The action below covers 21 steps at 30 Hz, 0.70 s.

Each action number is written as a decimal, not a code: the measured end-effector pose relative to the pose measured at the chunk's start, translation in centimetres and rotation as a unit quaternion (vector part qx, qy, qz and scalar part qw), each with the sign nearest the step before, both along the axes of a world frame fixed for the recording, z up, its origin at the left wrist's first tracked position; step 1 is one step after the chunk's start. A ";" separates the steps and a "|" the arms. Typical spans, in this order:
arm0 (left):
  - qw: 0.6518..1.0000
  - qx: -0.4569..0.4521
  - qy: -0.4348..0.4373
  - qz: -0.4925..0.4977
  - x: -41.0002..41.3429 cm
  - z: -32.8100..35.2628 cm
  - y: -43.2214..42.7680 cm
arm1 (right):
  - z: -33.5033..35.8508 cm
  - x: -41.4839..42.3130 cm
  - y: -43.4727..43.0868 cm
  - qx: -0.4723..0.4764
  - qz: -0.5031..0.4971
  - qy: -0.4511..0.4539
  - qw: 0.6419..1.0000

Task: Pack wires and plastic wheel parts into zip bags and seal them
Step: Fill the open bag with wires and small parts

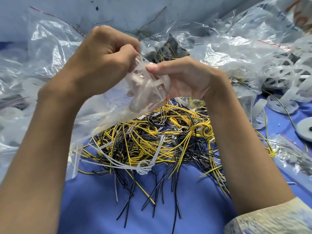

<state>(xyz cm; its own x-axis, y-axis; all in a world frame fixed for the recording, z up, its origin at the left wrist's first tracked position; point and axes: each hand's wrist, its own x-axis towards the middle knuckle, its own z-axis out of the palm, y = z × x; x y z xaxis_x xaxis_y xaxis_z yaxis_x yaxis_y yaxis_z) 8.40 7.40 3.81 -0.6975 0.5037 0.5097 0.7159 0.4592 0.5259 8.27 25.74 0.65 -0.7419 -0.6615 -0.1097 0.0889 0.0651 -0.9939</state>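
Pinched zip bag [146, 92] mouth in curled left hand [108, 53] and right hand [185, 78] (limp, slick film; rim grip judged best).

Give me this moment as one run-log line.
left hand: pinches zip bag top | right hand: pinches same bag | wire pile: loose on blue cloth below | seal: cannot tell

Contents of zip bag [146, 92] blurry thru plastic, can't ID. Fingers of right hand [185, 76] mostly hidden behind it. Grey disc [304, 130] cut off at rt edge.
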 end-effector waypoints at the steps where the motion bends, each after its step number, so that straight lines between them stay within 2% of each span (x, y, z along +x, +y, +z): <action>1: 1.000 0.004 -0.002 -0.002 0.0 0.0 -0.1 | 0.0 0.0 0.0 -0.004 -0.005 -0.004 1.000; 5: 0.999 0.023 -0.029 -0.039 0.3 0.1 0.2 | 0.0 0.0 -0.5 -0.014 -0.027 -0.017 0.999; 9: 0.995 -0.001 -0.050 -0.082 0.6 0.0 1.0 | -0.6 -0.4 -1.2 0.114 -0.072 0.051 0.990; 11: 0.993 -0.009 -0.065 -0.103 0.9 -0.2 1.4 | -0.6 -0.6 -1.3 0.146 -0.068 0.082 0.984; 16: 0.988 -0.022 -0.079 -0.129 1.0 -0.5 1.7 | -0.2 -0.2 -0.9 0.133 -0.012 0.129 0.983; 18: 0.988 -0.024 -0.073 -0.136 1.2 -0.4 1.8 | -0.3 -0.3 -0.7 0.113 0.007 0.127 0.985; 21: 0.990 -0.030 -0.046 -0.127 1.2 -0.3 1.8 | -0.1 0.0 -1.0 0.138 0.015 0.122 0.983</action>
